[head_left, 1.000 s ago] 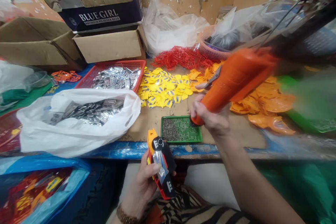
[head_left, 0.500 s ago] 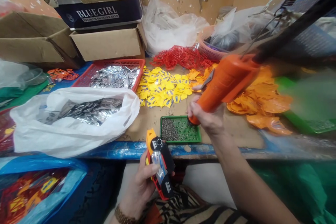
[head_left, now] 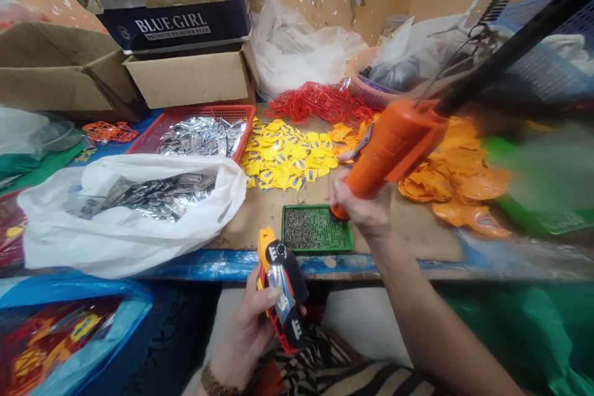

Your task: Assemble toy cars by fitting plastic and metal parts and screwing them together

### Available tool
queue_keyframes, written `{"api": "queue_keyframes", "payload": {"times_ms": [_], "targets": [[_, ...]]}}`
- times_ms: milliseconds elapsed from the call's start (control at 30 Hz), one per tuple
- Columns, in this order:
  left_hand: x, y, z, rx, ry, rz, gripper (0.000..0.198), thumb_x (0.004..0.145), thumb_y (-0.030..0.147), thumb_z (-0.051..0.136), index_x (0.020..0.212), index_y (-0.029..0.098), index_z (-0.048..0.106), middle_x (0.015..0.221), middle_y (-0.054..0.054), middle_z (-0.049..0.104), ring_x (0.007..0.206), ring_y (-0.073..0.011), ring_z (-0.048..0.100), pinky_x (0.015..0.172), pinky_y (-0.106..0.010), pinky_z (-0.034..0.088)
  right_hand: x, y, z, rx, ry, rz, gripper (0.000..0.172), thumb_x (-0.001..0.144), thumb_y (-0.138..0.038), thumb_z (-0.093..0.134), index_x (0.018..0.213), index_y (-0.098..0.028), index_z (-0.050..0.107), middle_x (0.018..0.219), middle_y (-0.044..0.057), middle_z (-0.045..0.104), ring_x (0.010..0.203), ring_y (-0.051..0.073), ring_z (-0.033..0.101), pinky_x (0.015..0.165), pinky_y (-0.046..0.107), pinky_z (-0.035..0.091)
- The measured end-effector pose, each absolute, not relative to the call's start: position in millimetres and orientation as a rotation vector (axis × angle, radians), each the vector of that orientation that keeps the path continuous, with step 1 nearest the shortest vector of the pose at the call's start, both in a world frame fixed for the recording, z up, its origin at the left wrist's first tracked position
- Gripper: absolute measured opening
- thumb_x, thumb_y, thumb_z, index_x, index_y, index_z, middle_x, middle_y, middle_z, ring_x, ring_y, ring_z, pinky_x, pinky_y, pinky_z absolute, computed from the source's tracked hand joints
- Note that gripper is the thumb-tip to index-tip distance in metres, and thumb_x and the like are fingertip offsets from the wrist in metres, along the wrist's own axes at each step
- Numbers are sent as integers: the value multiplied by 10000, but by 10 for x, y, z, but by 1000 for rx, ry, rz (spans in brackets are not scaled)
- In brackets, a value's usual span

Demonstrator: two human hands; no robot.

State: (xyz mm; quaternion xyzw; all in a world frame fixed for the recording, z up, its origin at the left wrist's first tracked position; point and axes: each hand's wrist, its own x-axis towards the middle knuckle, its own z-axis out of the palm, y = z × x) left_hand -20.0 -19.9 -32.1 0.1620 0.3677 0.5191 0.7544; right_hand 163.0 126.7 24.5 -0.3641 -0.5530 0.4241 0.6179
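Note:
In my left hand, low in front of my lap, is a toy car in orange, black and silver, tilted, with my thumb across its side. My right hand is wrapped around the lower part of an orange electric screwdriver that hangs from a spring and a black cable. The screwdriver's lower end points down over the right half of a small green tray. Small metal screws are heaped in that tray's left part. The screwdriver's tip is hidden, so I cannot tell whether it touches a screw.
Yellow plastic parts, red frames and orange shells lie on the bench. At left are a red basket of silvery parts and a white sack. Cardboard boxes stand behind. A blue-lined bin sits low left.
The screwdriver and my right hand have shifted slightly left, and the screwdriver's upper end leans a little less to the right. The toy car stays in my left hand, almost unmoved.

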Motion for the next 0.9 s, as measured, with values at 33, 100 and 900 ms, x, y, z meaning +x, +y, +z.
{"api": "queue_keyframes", "payload": {"times_ms": [33, 100, 900], "targets": [[-205, -200, -322, 357, 796, 1124, 467, 696, 262, 771, 1111, 186, 572, 826, -59, 706, 677, -236, 692, 601, -363, 604, 1630, 1266, 243, -832, -1265, 961, 276, 763, -217, 696, 997, -245, 552, 628, -83, 556, 511, 113, 536, 595, 340, 518], [-208, -202, -316, 363, 780, 1114, 454, 711, 273, 765, 1115, 184, 579, 868, -70, 706, 755, -264, 703, 637, -380, 609, 1630, 1267, 239, -820, -1253, 937, 294, 759, -207, 702, 1009, -244, 551, 629, -79, 564, 511, 117, 540, 594, 344, 518], [-15, -227, -166, 299, 974, 1106, 481, 624, 338, 848, 996, 145, 612, 776, -46, 677, 605, -180, 644, 553, -308, 583, 1649, 1072, 516, -740, -1109, 970, 231, 738, -251, 754, 893, -232, 584, 685, -75, 588, 473, 84, 558, 500, 275, 523]]}}
